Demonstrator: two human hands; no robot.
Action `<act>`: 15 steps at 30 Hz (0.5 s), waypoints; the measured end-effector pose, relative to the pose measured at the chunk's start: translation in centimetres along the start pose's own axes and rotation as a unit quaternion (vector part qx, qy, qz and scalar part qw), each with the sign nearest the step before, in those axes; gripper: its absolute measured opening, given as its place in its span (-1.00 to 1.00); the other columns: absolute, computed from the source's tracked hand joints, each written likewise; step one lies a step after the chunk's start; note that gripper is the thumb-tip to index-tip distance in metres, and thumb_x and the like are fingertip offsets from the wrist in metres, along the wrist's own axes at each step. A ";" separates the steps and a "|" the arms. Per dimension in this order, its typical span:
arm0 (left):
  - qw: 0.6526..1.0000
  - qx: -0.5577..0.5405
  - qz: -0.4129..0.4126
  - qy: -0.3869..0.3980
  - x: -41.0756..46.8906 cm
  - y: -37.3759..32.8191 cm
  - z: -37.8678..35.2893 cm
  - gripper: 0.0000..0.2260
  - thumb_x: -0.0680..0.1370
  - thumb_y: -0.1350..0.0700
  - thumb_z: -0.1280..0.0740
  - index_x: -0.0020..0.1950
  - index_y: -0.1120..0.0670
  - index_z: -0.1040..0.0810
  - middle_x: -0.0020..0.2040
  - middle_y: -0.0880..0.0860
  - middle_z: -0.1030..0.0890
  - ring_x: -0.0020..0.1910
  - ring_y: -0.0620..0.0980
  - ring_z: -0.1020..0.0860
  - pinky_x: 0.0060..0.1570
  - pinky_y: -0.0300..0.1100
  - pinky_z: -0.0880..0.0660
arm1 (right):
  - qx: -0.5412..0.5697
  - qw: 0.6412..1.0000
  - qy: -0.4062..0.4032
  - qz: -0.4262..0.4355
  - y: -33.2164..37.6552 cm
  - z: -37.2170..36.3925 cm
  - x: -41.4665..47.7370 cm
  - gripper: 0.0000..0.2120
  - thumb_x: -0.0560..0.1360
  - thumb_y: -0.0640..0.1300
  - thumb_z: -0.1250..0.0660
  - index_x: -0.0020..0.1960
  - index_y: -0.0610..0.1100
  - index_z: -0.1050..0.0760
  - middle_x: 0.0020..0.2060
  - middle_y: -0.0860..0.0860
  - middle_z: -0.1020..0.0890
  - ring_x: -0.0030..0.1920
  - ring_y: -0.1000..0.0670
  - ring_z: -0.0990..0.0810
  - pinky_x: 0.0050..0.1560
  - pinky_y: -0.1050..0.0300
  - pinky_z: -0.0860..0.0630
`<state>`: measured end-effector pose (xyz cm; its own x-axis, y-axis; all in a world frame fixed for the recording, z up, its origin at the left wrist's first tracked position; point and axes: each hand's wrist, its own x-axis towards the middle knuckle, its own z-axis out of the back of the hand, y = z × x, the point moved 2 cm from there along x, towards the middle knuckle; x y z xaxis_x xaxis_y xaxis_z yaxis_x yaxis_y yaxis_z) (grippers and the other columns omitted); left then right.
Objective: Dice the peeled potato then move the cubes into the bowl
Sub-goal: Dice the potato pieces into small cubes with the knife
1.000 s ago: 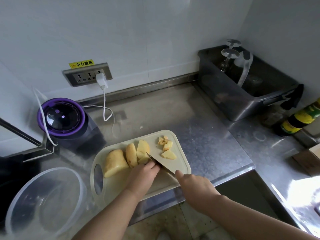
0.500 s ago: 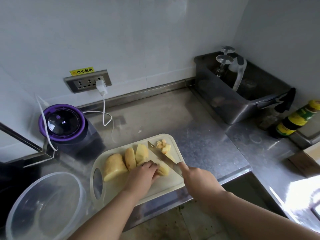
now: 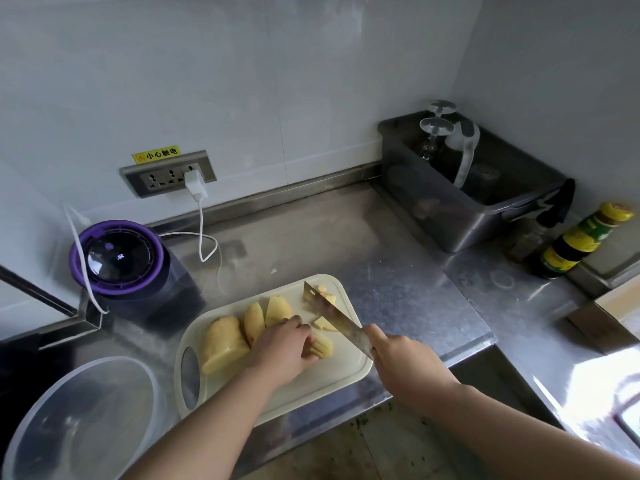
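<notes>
Peeled potato (image 3: 225, 341) in pieces on the cream cutting board (image 3: 332, 375): one big chunk at the left, two thick slices leaning beside it, a sliced piece (image 3: 322, 346) nearer the middle. That piece pinned under the left hand (image 3: 282, 348), fingers curled over its top. A few small cubes (image 3: 327, 297) at the board's far right corner, a larger wedge (image 3: 323, 323) just left of the blade. Knife (image 3: 332, 315) gripped in the right hand (image 3: 405, 365), fingers wrapped round the handle, blade slanting toward the far corner; contact with the board not clear. Clear plastic bowl (image 3: 104, 359) at the lower left, near the board's handle hole. All on a steel counter (image 3: 398, 271). Farther back, a purple-rimmed appliance (image 3: 116, 256) at the left, a wall socket (image 3: 168, 173) with a white charger (image 3: 195, 183) plugged in, a metal tub (image 3: 460, 216) holding upturned glasses (image 3: 436, 128) at the right, a yellow-capped bottle (image 3: 581, 237) beyond.
</notes>
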<state>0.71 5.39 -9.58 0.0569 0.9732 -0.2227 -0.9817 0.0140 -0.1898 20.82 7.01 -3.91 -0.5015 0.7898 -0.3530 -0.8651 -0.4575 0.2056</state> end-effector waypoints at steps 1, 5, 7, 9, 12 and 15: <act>1.000 -0.003 0.003 0.003 0.0 0.0 0.1 -0.70 0.54 -0.13 -0.31 0.20 -0.03 -0.50 0.20 -0.05 -0.46 0.19 -0.02 -0.47 0.16 -0.17 -0.39 | -0.001 1.000 -0.001 0.000 -0.1 0.0 0.0 -0.59 0.60 -0.27 -0.13 0.38 0.02 -0.19 -0.33 0.01 -0.42 -0.30 -0.07 -0.53 -0.31 0.08 -0.46; 1.000 -0.005 0.014 0.014 0.0 0.0 0.2 -0.71 0.52 -0.14 -0.33 0.15 -0.02 -0.53 0.17 -0.05 -0.47 0.17 -0.02 -0.48 0.15 -0.17 -0.39 | -0.004 1.000 0.001 0.000 -0.2 0.0 0.2 -0.59 0.61 -0.26 -0.14 0.39 0.01 -0.19 -0.32 0.02 -0.41 -0.33 -0.04 -0.49 -0.36 0.12 -0.41; 1.000 -0.005 0.018 0.018 -0.2 0.0 0.2 -0.71 0.52 -0.15 -0.33 0.14 -0.03 -0.53 0.17 -0.06 -0.46 0.16 -0.02 -0.49 0.14 -0.16 -0.39 | -0.003 1.000 0.007 0.001 -0.1 0.0 0.2 -0.58 0.60 -0.26 -0.16 0.39 0.01 -0.19 -0.27 -0.01 -0.48 -0.29 -0.06 -0.56 -0.31 0.07 -0.49; 1.000 -0.003 0.020 0.017 -0.4 0.0 0.2 -0.72 0.52 -0.15 -0.32 0.13 -0.03 -0.54 0.16 -0.06 -0.46 0.15 -0.02 -0.49 0.13 -0.17 -0.38 | -0.002 1.000 0.011 0.000 -0.1 0.0 0.2 -0.58 0.60 -0.26 -0.17 0.40 0.01 -0.19 -0.25 -0.01 -0.49 -0.27 -0.07 -0.58 -0.27 0.05 -0.52; 1.000 0.010 0.018 0.012 -0.6 -0.1 0.3 -0.72 0.51 -0.17 -0.31 0.11 -0.05 -0.55 0.16 -0.07 -0.46 0.17 -0.02 -0.46 0.17 -0.17 -0.33 | 0.001 1.000 0.013 0.001 -0.1 -0.1 0.3 -0.57 0.61 -0.26 -0.18 0.42 0.01 -0.19 -0.26 0.00 -0.48 -0.26 -0.05 -0.59 -0.24 0.06 -0.56; 0.999 0.027 0.015 0.014 -1.1 -0.2 0.2 -0.72 0.50 -0.20 -0.29 0.10 -0.08 -0.54 0.16 -0.08 -0.45 0.22 -0.03 -0.41 0.24 -0.16 -0.27 | 0.006 1.000 0.013 0.001 0.0 -0.1 0.3 -0.57 0.62 -0.25 -0.18 0.43 0.01 -0.19 -0.26 0.02 -0.47 -0.29 -0.02 -0.56 -0.24 0.10 -0.56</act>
<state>0.79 4.39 -9.09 0.0309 0.9664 -0.2551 -0.9915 -0.0025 -0.1298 20.65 7.20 -4.10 -0.5034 0.7776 -0.3767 -0.8641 -0.4544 0.2167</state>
